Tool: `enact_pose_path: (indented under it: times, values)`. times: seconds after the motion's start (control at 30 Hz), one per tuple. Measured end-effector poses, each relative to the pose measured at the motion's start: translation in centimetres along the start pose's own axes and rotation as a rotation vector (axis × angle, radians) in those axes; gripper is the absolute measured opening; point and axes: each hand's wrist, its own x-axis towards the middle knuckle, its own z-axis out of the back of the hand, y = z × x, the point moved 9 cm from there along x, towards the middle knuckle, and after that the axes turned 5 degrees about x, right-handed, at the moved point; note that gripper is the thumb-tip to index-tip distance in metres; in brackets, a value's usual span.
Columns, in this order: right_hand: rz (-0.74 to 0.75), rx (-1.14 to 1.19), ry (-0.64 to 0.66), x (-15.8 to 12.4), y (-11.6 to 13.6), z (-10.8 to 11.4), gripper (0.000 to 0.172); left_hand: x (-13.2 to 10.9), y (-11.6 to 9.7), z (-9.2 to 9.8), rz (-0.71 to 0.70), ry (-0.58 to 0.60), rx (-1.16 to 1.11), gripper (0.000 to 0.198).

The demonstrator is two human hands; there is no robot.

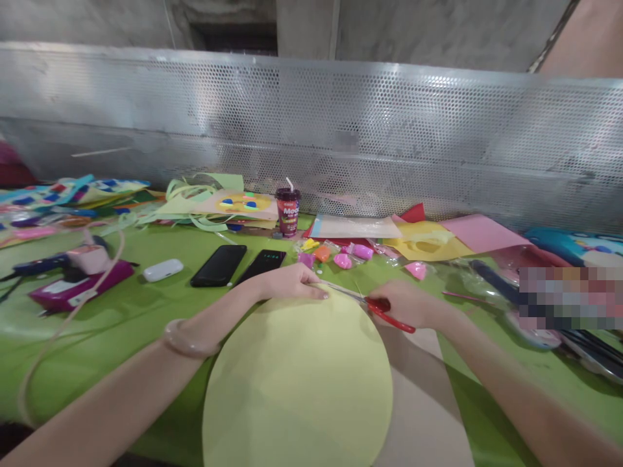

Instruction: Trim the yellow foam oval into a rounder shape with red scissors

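Note:
A large round sheet of pale yellow paper point(296, 383) lies in front of me, its near edge cut off by the bottom of the view. My left hand point(292, 283) pinches its far edge between thumb and fingers. Wrapped round the red handles of a pair of scissors point(389, 314), my right hand point(403, 301) is on the paper's far right side. The scissor blades point left along the paper's rim, towards my left fingertips. Under the circle, a beige sheet point(418, 395) shows at the right.
On the green table point(160, 344) are two phones point(219, 265), a white earphone case point(163, 270) and a purple power strip point(82, 288) with cords. Beyond my hands stand a drink cup point(288, 214), small wrapped clay packs point(343, 261) and coloured paper point(433, 240). A perforated metal panel point(311, 123) rises behind.

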Motion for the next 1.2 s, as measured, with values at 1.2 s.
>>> enact_pose_path:
  times: [1.2]
  values:
    - [-0.163, 0.009, -0.060, -1.3, -4.1, 0.9, 0.014, -0.5, 1.5, 2.3, 0.077, -0.150, -0.050, 0.035]
